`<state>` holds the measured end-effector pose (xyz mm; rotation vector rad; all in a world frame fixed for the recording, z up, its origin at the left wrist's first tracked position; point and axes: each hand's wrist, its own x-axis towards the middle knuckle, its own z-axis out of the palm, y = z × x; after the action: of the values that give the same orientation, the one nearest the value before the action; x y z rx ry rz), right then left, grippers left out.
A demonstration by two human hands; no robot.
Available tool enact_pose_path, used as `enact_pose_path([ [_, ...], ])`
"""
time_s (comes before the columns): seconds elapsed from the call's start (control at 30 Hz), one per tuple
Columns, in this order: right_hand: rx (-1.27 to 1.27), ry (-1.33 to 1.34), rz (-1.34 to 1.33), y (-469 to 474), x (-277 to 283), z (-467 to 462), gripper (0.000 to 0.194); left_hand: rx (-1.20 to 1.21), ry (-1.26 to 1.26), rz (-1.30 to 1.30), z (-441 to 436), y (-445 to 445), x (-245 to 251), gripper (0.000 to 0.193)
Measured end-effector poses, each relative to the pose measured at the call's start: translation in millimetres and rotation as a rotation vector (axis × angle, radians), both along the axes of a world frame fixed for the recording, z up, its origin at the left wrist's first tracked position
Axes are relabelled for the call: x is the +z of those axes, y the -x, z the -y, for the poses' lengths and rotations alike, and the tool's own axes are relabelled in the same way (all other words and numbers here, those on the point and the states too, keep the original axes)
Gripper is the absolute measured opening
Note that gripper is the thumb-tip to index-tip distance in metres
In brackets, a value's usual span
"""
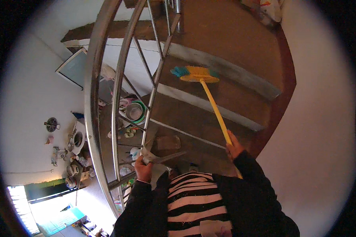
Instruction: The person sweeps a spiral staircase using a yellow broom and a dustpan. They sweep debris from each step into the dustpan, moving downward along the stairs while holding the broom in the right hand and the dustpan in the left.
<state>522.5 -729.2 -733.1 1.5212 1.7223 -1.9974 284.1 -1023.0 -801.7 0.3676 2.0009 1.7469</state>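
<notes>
My right hand [235, 145] is closed around the yellow handle of a broom [213, 103]. The broom's yellow head, with yellow and teal bristles, is over a brown stair tread beyond a pale step edge; whether it touches the tread I cannot tell. At the lower centre, beside the metal railing, my left hand [143, 169] grips a pale, worn cloth or flat piece [149, 156], which has a long thin part pointing right. Its exact kind is unclear. Past it, a brownish rectangular mat or tray [168, 142] lies low on the stairs.
A curved metal stair railing [92, 89] runs along the left, with a white wall [308, 124] on the right. Below, through the railing, are a green-rimmed basin [135, 112], slippers [131, 131] and household items. A bag [268, 10] stands at the top right.
</notes>
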Motion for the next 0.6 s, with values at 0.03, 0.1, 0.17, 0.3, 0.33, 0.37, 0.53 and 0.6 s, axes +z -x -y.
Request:
enact_pose_path([
  [0.03,0.050,-0.105,0.004,6.5,-20.2,-4.2,0.055,-0.003,0.009,0.039,-0.7,0.8,3.4,0.028],
  [0.1,0.177,-0.436,-0.009,-4.6,-91.2,-17.6,0.054,-0.005,-0.063,0.092,-4.4,1.9,-6.2,0.025],
  [0.17,0.319,-0.783,-0.117,-33.0,-126.9,-10.7,0.053,-0.066,0.100,0.100,-16.5,3.6,14.8,0.024],
  [0.3,0.417,-0.706,-0.145,-81.6,-88.8,35.7,0.058,-0.036,0.122,-0.029,15.5,6.0,-26.1,0.024],
  [0.33,0.406,-0.618,-0.087,-92.5,-73.6,44.3,0.058,-0.054,0.163,-0.016,12.0,8.3,-23.7,0.023],
  [0.37,0.400,-0.496,-0.005,-91.2,-61.1,48.1,0.058,-0.036,0.125,-0.002,12.0,11.3,-22.6,0.023],
  [0.53,0.300,-0.056,0.297,-71.0,-60.2,57.6,0.057,-0.050,0.218,0.046,26.0,19.1,-34.5,0.022],
  [0.6,0.270,0.070,0.376,-59.2,-68.7,57.2,0.057,-0.103,0.294,-0.039,27.5,21.5,-30.1,0.023],
])
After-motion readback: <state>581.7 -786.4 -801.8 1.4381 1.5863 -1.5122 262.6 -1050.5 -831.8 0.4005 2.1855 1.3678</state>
